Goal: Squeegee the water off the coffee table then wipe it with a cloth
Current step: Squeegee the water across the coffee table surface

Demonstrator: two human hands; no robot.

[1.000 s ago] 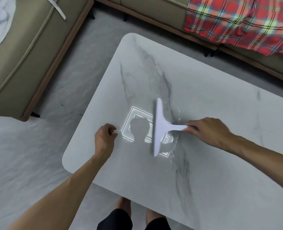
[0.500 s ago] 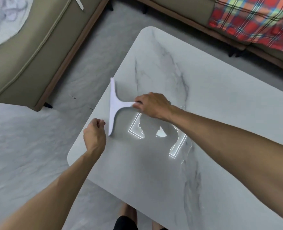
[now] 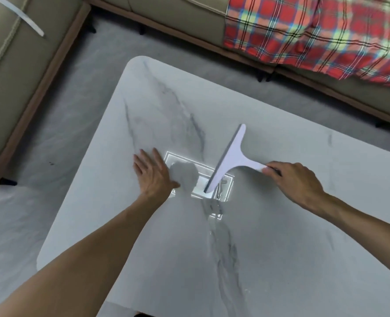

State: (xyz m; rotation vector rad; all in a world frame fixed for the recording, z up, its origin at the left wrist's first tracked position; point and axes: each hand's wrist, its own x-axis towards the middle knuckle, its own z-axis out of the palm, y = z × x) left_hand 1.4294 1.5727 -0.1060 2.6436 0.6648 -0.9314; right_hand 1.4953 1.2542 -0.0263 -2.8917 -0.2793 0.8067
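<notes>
Squeegee (image 3: 230, 161), judged light, stiff plastic, blade down at mid-table (image 3: 303, 225) beside a water streak, its handle end gripped by the right hand (image 3: 296, 181); left hand (image 3: 154, 175) lies flat, fingers straight.

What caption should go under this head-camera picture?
Right hand holds a white squeegee on the marble table; left hand rests flat beside it.
</notes>
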